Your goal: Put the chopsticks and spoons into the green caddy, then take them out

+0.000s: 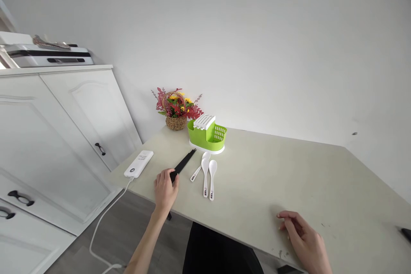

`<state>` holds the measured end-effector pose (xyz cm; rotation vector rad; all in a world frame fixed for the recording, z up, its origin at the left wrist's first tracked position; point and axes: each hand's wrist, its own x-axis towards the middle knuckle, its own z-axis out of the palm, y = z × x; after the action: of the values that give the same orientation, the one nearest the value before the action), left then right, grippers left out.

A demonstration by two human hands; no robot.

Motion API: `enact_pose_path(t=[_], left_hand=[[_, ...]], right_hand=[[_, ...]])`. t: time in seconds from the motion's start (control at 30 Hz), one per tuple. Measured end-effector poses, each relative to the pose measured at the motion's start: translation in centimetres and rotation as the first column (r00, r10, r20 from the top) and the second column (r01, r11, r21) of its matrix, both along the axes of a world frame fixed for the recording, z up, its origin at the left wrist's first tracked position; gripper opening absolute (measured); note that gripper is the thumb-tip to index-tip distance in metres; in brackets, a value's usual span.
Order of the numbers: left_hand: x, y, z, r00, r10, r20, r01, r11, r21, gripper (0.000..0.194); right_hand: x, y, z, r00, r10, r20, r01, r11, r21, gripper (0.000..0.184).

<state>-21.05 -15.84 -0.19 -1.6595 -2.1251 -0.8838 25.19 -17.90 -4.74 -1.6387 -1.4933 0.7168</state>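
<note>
Holding: the left hand [166, 186] has its grip closed around the near end of a bundle of black sticks [185, 162].
Black sticks: lying slantwise at the near left of the surface [257, 171], their far tips pointing at the green caddy [201, 137] and ending near its base.
Right hand: [303, 239] over the near right part of the surface, well apart from the other items; its grip is loosely curled, slightly apart, with nothing visible in it.
White spoons: three [212, 175], just right of the sticks, bowls toward the far side; the left one slants and overlaps the middle one at the bowl, while the right one lies beside it.
Green caddy: upright beyond the spoons, with a white slotted top [204, 122] on its left part and a white base below.
Flower basket: [176, 123] woven, at the far left beside the caddy, holding red leaves and yellow flowers.
Power bank: [139, 164] white, near the left edge, with a white cable [99, 227] hanging from its near end.
Cabinet: [80, 107] white, left of the surface, bearing a silvery case [54, 56].
</note>
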Motion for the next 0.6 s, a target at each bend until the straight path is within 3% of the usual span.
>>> enact_pose_path(t=[0.6], left_hand=[[0.0, 0.0, 0.1, 1.000, -0.004, -0.006, 0.004, 1.000, -0.011, 0.021]], right_hand=[[-1.6, -1.0, 1.4, 0.995, -0.091, -0.042, 0.090, 0.996, -0.010, 0.038]])
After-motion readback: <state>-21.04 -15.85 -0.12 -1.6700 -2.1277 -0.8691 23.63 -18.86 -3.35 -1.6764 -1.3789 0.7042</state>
